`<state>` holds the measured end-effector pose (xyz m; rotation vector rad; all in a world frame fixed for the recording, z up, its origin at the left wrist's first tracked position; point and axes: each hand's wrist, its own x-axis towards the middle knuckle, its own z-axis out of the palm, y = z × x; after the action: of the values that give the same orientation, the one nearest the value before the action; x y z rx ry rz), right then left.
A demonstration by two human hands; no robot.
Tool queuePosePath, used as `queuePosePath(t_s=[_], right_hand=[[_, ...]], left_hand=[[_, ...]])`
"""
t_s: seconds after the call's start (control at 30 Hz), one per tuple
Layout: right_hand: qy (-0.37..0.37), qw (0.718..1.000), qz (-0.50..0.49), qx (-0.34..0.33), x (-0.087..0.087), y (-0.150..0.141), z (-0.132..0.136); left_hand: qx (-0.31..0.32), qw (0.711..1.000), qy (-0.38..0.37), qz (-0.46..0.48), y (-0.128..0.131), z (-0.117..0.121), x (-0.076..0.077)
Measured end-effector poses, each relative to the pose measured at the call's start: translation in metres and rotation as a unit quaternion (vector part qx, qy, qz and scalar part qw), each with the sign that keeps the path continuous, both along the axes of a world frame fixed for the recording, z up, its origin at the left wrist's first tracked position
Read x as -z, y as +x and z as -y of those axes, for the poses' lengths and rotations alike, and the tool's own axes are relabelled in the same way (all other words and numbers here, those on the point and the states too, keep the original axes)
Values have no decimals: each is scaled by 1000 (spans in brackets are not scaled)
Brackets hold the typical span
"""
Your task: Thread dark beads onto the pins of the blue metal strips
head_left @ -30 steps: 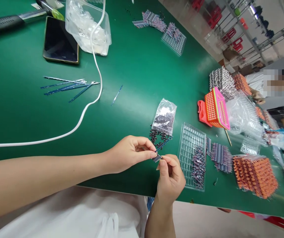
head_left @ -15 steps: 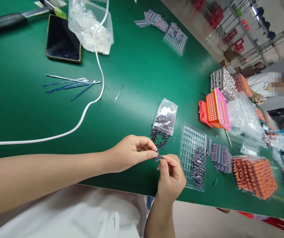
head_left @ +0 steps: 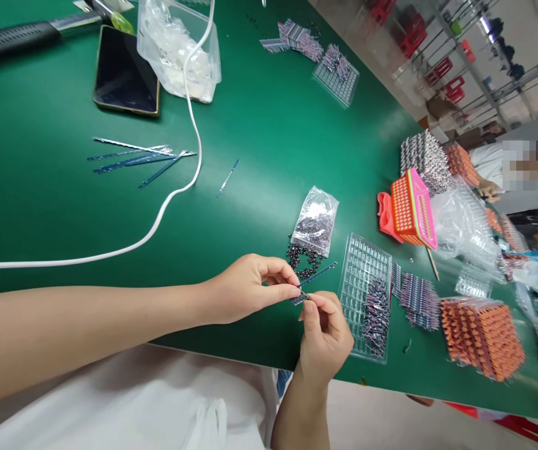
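My left hand [head_left: 250, 287] pinches a thin blue strip [head_left: 318, 274] that sticks out to the upper right over the green table [head_left: 273, 144]. My right hand [head_left: 325, 334] is closed, its thumb and forefinger pinching a tiny part at the strip's near end. Both hands meet just above the table's front edge. Right behind them lie loose dark beads [head_left: 303, 257] spilled from a small clear bag [head_left: 316, 220]. A clear plastic grid tray [head_left: 361, 275] with a heap of small striped parts lies right of my right hand.
A white cable [head_left: 175, 194] crosses the table. Blue strips [head_left: 137, 159] lie at the left, a phone [head_left: 126, 72] and a clear tub [head_left: 179, 47] behind. An orange-pink basket [head_left: 412, 209], orange part stacks [head_left: 482, 337] and bags crowd the right. A co-worker sits far right.
My hands stay pinched on the strip almost unmoved. The view has shifted slightly, so everything on the table sits a little to the right.
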<state>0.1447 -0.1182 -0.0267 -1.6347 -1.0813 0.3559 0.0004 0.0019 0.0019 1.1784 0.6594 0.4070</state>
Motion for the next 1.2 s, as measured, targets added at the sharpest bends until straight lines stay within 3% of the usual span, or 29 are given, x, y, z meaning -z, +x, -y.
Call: queuePosePath(t_s=[0.43,1.2], right_hand=[[-35,997,-63,-35,1,5,0],[-31,996,-66,-54,-2,4,0]], left_hand=[[7,995,-97,3,3,-3,7],[6,1000,-7,-29,0,1,0]])
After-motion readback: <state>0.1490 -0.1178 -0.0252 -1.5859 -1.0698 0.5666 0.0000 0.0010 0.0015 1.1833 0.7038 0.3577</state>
